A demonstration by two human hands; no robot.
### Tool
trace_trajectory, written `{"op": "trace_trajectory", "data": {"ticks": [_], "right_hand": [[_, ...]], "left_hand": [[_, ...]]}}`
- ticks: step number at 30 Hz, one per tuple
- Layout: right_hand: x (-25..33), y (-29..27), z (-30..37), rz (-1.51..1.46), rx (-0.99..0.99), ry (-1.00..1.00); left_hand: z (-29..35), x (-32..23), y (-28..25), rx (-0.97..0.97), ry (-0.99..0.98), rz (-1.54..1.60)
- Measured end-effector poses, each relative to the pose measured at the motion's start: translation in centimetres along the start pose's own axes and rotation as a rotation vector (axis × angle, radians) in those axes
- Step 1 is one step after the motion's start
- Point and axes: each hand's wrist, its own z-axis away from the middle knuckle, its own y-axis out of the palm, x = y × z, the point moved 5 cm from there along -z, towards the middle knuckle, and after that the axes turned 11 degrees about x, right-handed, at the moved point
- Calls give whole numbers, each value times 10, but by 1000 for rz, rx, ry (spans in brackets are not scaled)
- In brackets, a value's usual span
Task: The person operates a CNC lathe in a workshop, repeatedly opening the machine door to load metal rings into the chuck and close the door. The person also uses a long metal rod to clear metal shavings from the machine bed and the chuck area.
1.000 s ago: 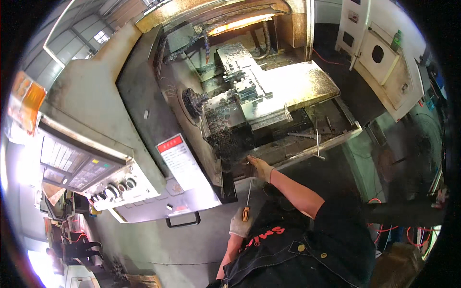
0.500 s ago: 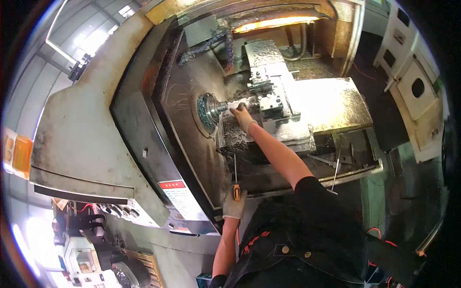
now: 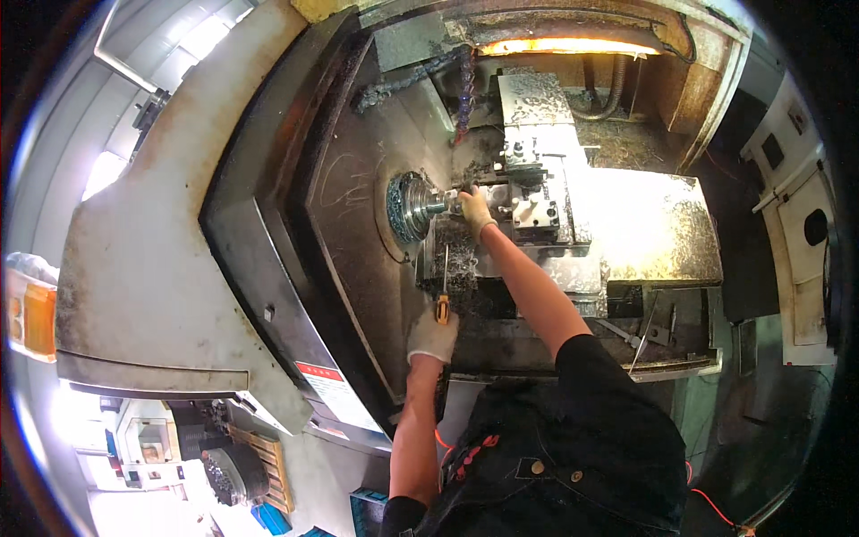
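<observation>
My left hand, in a pale work glove, is closed around the yellow and black handle of a screwdriver. Its long thin shaft points up and away toward metal shavings below the chuck. At the lathe's chuck, my gloved right hand is reached in with fingers curled at the end of a shiny metal workpiece. The fingertips partly hide what they grip. Just right of that hand sits the tool post on the carriage.
The lathe's dark door frame rises on the left. A blue coolant hose hangs behind the chuck. A brightly lit cover lies to the right, with a caliper-like tool in the tray below. A lamp glows at the back.
The view has shifted, so the machine appears farther right. My left hand has raised the screwdriver closer to the shavings. My right hand stays at the workpiece by the chuck.
</observation>
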Motion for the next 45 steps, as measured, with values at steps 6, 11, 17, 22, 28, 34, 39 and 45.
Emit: {"op": "trace_trajectory", "data": {"ticks": [6, 11, 17, 22, 28, 34, 39, 45], "right_hand": [[-32, -22, -15, 95, 16, -82], [13, -13, 33, 272, 122, -42], [-7, -30, 15, 15, 93, -32], [-10, -9, 28, -621, 188, -79], [-11, -16, 7, -563, -17, -204], [-11, -2, 7, -202, 199, -210], [-1, 1, 6, -42, 203, -305], [15, -7, 8, 259, 177, -268]], "left_hand": [[-38, -39, -13, -71, 117, -34], [-74, -30, -30, -86, 55, -19], [-74, -67, -27, -71, 77, -246], [-38, -49, -25, -108, -11, -78], [-14, -34, 3, 50, 136, -156], [67, -13, -3, -51, 158, -138], [124, 51, 2, 46, 437, 118], [194, 113, -30, 238, 492, 162]]}}
